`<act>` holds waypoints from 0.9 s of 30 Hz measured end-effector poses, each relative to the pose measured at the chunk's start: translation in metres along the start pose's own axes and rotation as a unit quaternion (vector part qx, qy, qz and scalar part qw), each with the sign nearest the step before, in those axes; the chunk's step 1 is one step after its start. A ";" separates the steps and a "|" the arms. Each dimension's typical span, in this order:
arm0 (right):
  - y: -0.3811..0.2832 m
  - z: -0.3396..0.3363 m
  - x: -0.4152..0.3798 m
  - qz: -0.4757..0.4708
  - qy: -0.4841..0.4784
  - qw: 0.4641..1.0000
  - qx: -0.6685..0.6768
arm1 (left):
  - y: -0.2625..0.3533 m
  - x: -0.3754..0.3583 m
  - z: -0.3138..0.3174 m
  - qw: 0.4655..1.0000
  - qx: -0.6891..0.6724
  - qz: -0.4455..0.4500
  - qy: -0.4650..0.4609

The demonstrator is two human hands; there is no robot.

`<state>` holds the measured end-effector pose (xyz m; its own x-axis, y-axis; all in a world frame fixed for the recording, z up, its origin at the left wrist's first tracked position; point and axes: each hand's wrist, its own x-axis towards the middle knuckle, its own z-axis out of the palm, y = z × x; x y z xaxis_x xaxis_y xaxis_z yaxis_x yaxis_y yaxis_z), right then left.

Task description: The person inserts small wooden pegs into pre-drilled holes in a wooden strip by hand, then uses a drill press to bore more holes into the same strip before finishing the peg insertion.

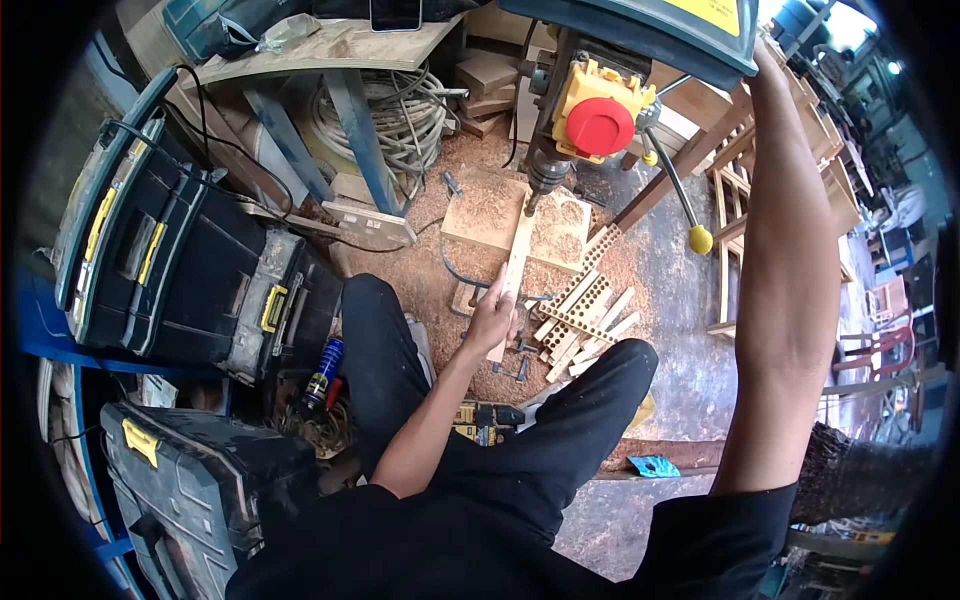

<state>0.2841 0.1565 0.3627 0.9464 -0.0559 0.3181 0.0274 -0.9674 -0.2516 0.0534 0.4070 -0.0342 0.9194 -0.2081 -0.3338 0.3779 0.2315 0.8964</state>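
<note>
My left hand [493, 315] is closed around the lower part of a narrow wooden strip [516, 262]. The strip's far end lies on a dusty wooden board [484, 212], under the chuck and bit of a drill press [547, 172]. A red button [600, 127] on a yellow housing faces me on the press. My right arm reaches up along the right side to the top of the machine, where its hand is hidden behind the dark cover [640, 30]. Drilled strips with rows of round holes [572, 305] lie to the right of my left hand.
Wood shavings [400, 245] cover the floor. Black toolboxes [180, 250] stack up at the left, beside a spray can [325, 372]. Coiled hose [385, 125] hangs under a wooden shelf [330, 55]. The press's yellow-knobbed lever [700, 239] sticks out at the right.
</note>
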 end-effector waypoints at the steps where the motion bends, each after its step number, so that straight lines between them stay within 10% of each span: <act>1: -0.001 0.000 -0.004 -0.013 0.009 1.000 0.017 | 0.003 0.003 0.001 1.000 -0.010 0.005 -0.005; 12: -0.017 -0.004 -0.036 -0.102 0.067 0.975 0.188 | 0.006 0.001 0.008 1.000 -0.018 -0.006 0.002; 14: -0.023 -0.014 -0.038 0.044 0.053 0.997 0.047 | -0.002 0.004 0.006 0.999 -0.029 0.013 -0.002; 21: 0.041 -0.004 -0.014 -0.185 0.055 0.972 -0.134 | -0.001 0.007 0.005 1.000 -0.017 0.013 0.003; 27: -0.026 -0.017 -0.103 -0.064 0.072 0.984 -0.151 | 0.005 0.004 0.007 1.000 -0.021 0.004 0.016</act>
<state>0.1807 0.1834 0.3522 0.8854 0.0570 0.4614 0.0248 -0.9968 0.0755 0.0578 0.4006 -0.0289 0.9250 -0.1755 -0.3370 0.3746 0.2727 0.8862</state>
